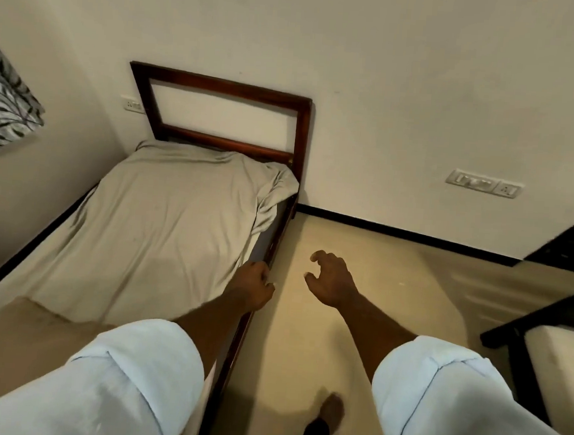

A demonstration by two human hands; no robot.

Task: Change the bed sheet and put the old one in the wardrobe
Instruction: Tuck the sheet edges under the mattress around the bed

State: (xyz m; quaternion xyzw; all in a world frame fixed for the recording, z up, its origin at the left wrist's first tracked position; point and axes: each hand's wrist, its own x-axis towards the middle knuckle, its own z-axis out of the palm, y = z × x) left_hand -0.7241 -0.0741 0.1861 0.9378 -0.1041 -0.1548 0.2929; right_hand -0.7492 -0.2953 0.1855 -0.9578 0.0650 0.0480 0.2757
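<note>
**Grey sheet rumpled on the bed, left hand at its edge**

The grey bed sheet (162,229) lies on a single bed, soft and creased. It is bunched into folds at the head-end corner nearest the floor. Toward the foot it stops short, leaving a tan stretch of bare mattress (17,320) showing. The headboard (226,90) is an open rectangle of dark reddish wood standing against the cream wall. A side rail (236,336) of the same wood runs down the bed's open side.

The left hand (252,284) is at that side, where the sheet's edge meets the rail, with its fingers curled under. They are hidden behind the knuckles, so whether they pinch cloth cannot be told. The right hand (332,278) hangs over the pale floor (362,243), its fingers spread and loosely hooked, holding nothing. Both forearms come out of rolled, pale blue sleeves (125,376).

A bare foot (331,410) shows at the bottom, partly cut off. At the right edge stands a black-framed piece of furniture (523,322) with a pale surface, too cropped to name. A leaf-patterned black-and-white curtain (5,102) is cut off at the left. There are two white switch plates (484,187), one beside the headboard; their markings are too small to read. A black skirting strip (413,234) lines the wall base.
</note>
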